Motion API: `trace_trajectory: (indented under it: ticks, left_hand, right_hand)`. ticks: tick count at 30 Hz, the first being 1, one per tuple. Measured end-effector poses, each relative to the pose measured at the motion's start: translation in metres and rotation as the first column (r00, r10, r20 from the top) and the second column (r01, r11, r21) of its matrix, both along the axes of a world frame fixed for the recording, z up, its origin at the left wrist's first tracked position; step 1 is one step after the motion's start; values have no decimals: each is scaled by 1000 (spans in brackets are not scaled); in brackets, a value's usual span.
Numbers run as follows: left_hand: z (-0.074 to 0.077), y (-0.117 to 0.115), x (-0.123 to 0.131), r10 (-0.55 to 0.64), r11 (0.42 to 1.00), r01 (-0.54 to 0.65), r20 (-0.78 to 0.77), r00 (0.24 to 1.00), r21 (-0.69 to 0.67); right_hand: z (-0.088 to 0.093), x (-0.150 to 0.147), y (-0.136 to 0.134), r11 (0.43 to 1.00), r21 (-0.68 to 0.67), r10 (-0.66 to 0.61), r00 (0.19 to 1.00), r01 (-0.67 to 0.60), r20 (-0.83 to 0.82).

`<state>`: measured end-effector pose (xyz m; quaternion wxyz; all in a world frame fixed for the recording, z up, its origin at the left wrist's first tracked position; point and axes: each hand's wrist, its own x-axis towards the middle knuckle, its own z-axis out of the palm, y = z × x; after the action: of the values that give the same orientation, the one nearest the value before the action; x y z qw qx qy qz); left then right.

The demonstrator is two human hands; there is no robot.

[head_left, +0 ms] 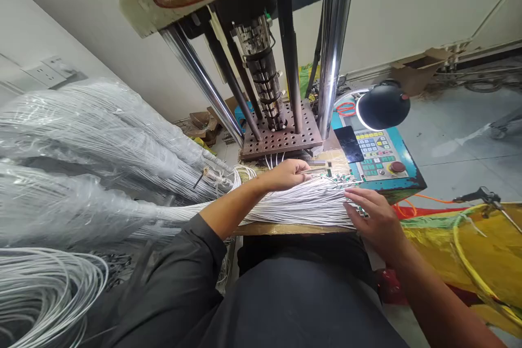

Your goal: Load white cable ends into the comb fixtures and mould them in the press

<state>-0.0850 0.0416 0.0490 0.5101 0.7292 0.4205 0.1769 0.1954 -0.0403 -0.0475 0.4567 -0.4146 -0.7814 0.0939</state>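
Observation:
A thick bundle of white cables (297, 207) lies across the bench in front of me, its right ends carrying small green and metallic pieces. Over the bundle's upper side, my left hand (289, 175) pinches a thin cable between thumb and fingers. At the right ends of the bundle is my right hand (373, 215), its fingers spread and the tips at the cable ends. Just beyond the hands stands a press with a perforated metal plate (281, 133), and a few white cables come out under its front edge.
A black lamp (383, 106) hangs over a teal control panel (377, 155) at the right, with a dark phone-like slab (348, 144) beside the keys. Plastic-wrapped cable bundles (93, 136) fill the left. A yellow sack (468, 250) lies at the lower right.

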Motion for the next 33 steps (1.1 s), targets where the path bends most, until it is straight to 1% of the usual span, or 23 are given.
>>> trace_trajectory:
  ticks: [2, 3, 4, 5, 7, 9, 11, 12, 14, 15, 16, 17, 18, 19, 20, 21, 22, 24, 26, 28, 30, 31, 33]
  left_hand:
    - [-3, -2, 7, 33, 996, -23, 111, 993, -89]
    - [-5, -4, 9, 56, 988, -31, 164, 985, -151]
    - [-6, -7, 10, 84, 976, -38, 210, 974, -212]
    - [-5, -10, 9, 119, 965, -52, 251, 961, -256]
    - [1, -17, 3, 191, 957, -101, 328, 925, -272]
    - [10, -24, -5, 250, 957, -162, 405, 880, -239]
    - [15, -31, -12, 274, 957, -200, 431, 859, -210]
    - [15, -33, -13, 270, 958, -200, 417, 868, -205]
    - [8, -36, -10, 259, 960, -191, 382, 887, -207]
    - [3, -35, -8, 260, 959, -191, 376, 889, -210]
    - [-3, -34, -4, 262, 958, -191, 382, 886, -214]
    - [-9, -33, 0, 264, 957, -190, 394, 880, -217]
    - [-14, -31, 3, 259, 959, -182, 403, 878, -218]
    - [-18, -30, 7, 245, 961, -168, 403, 882, -218]
    - [-21, -28, 10, 230, 964, -151, 396, 889, -221]
    - [-22, -27, 12, 221, 964, -139, 387, 895, -228]
    - [-22, -25, 14, 215, 962, -129, 378, 900, -241]
    - [-21, -22, 16, 193, 958, -94, 368, 910, -270]
    - [-19, -18, 18, 151, 959, -44, 375, 915, -280]
    - [-19, -13, 20, 122, 962, -13, 391, 912, -271]
    - [-20, -8, 23, 158, 955, -36, 406, 900, -294]
    - [-21, -7, 25, 193, 941, -50, 411, 891, -333]
    - [-25, -6, 27, 254, 897, -47, 425, 869, -440]
  right_hand:
    - [6, -8, 0, 990, -142, -57, 970, 24, -236]
    - [9, -11, 2, 976, -217, -100, 941, 29, -324]
    - [13, -14, 6, 961, -274, -144, 919, 40, -368]
    - [16, -15, 11, 950, -306, -171, 916, 56, -364]
    - [23, -17, 22, 951, -293, -171, 958, 99, -229]
    - [30, -19, 33, 969, -223, -114, 993, 103, -35]
    - [37, -20, 42, 985, -160, -48, 997, 57, 61]
    - [40, -20, 45, 990, -135, -20, 998, 28, 59]
    - [46, -18, 48, 996, -90, 19, 1000, -21, -13]
    - [48, -16, 48, 996, -89, 26, 998, -31, -61]
    - [51, -13, 47, 991, -120, 39, 993, -52, -111]
    - [53, -11, 45, 978, -182, 66, 982, -99, -179]
    - [55, -10, 41, 951, -261, 94, 957, -168, -274]
    - [57, -10, 38, 906, -338, 112, 915, -254, -389]
    - [59, -12, 34, 855, -392, 106, 853, -341, -510]
    - [61, -16, 31, 812, -418, 76, 784, -407, -616]
    - [62, -21, 29, 793, -429, 22, 723, -434, -691]
    - [65, -35, 29, 792, -462, -103, 660, -398, -745]
    - [65, -50, 33, 788, -511, -202, 640, -343, -741]
    - [64, -64, 40, 740, -572, -253, 640, -355, -725]
    - [61, -76, 46, 671, -612, -226, 670, -418, -707]
    - [59, -80, 48, 651, -622, -190, 699, -435, -689]
    - [54, -86, 50, 655, -625, -106, 767, -425, -633]
